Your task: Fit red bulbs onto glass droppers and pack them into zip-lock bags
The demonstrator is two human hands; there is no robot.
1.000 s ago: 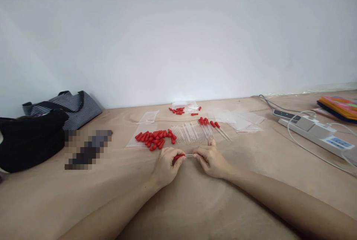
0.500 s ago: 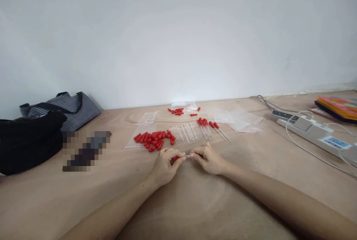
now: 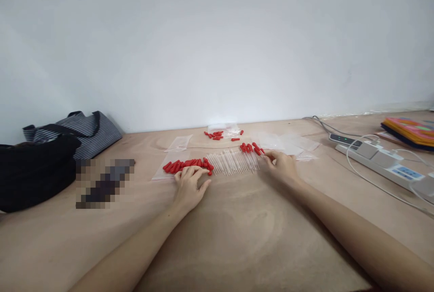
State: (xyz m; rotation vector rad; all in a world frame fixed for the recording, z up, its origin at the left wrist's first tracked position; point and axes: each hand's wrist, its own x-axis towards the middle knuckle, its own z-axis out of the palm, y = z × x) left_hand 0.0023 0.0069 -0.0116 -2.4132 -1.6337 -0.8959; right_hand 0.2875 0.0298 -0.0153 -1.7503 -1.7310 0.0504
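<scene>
My left hand (image 3: 190, 186) is at the front edge of a pile of red rubber bulbs (image 3: 186, 164), its thumb apart from the fingers and nothing visibly gripped. A row of thin clear tubes (image 3: 230, 162) lies to the right of the pile. Red-capped tubes (image 3: 247, 148) are at the right end of that row. There my right hand (image 3: 280, 165) has its fingers pinched on a red-capped tube (image 3: 262, 151), partly hidden by the fingers.
Clear plastic bags (image 3: 178, 143) lie behind the pile, with more at the back right. A few bulbs (image 3: 235, 139) are near the wall. Black cloth (image 3: 37, 172) and a striped bag (image 3: 98, 134) stand left. A power strip (image 3: 389, 161) with cables and colourful sheets (image 3: 410, 130) are right.
My hands have moved apart. The left has gone to the bulb pile and no longer holds a red bulb; the right has carried a capped tube to the right end of the row.
</scene>
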